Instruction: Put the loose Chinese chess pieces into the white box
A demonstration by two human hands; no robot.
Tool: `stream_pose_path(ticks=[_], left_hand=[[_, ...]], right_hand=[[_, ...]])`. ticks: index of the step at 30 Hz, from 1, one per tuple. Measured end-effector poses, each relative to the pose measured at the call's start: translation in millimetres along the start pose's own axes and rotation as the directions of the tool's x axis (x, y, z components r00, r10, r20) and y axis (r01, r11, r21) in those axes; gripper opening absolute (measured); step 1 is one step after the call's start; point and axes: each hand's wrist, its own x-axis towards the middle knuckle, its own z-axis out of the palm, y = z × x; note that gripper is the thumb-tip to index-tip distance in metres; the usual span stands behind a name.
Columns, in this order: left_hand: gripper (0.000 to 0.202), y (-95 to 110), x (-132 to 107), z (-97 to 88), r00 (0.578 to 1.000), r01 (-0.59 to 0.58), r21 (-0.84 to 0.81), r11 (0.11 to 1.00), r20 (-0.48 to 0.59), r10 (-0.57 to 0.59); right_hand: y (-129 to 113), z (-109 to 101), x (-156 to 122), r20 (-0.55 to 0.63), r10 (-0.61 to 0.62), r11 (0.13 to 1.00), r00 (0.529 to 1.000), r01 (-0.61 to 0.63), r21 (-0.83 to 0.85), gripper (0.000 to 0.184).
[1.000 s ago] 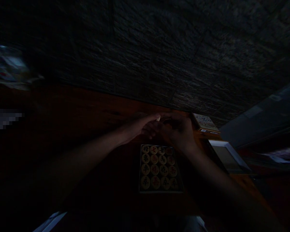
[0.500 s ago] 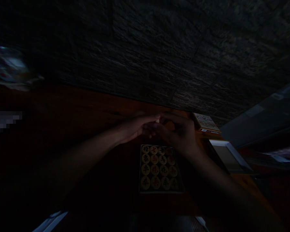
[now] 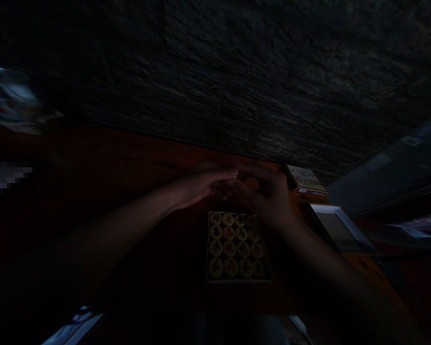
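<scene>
The scene is very dark. My left hand (image 3: 204,187) and my right hand (image 3: 267,194) meet fingertip to fingertip above the far edge of a square box (image 3: 208,280) that holds several round pale game pieces (image 3: 229,247) marked in red and black. Both hands have their fingers curled together around something small and pale between them; I cannot make out what it is. The box lies on a reddish wooden table (image 3: 129,163), just below the hands.
A small printed box (image 3: 305,179) lies to the right of my hands. A white-rimmed tray or lid (image 3: 339,230) sits further right. A dark stone wall (image 3: 237,86) backs the table. Pale clutter (image 3: 10,98) is at the far left.
My hands have stayed together over the box's far edge. The pale bit seen between the fingertips a second ago is now nearly hidden. The view shifted slightly.
</scene>
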Motion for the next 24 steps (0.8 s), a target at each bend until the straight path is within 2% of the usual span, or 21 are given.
stream_pose_path(ticks=[5, 9, 15, 24], left_hand=[[0.036, -0.2, 0.1, -1.0, 1.0, -0.014, 0.027, 1.0, -0.022, 0.015], [0.042, -1.3, 0.7, -2.3, 1.0, -0.01, 0.018, 1.0, -0.009, 0.01], [0.032, -0.2, -0.2, -1.0, 1.0, -0.023, 0.045, 0.999, 0.012, 0.023], [0.032, -0.4, -1.2, -0.5, 1.0, -0.001, 0.03, 1.0, 0.028, 0.0]], right_hand=[[-0.6, 0.2, -0.6, 0.0, 0.034, 0.999, 0.999, -0.034, -0.004, 0.029], [-2.2, -0.8, -1.0, 0.009, -0.001, 0.999, 1.0, 0.001, -0.042, 0.029], [1.2, -0.4, -1.0, 0.013, -0.007, 1.0, 1.0, 0.007, -0.018, 0.031], [0.8, -0.7, -0.8, -0.018, -0.076, 0.997, 0.997, 0.076, -0.006, 0.03]])
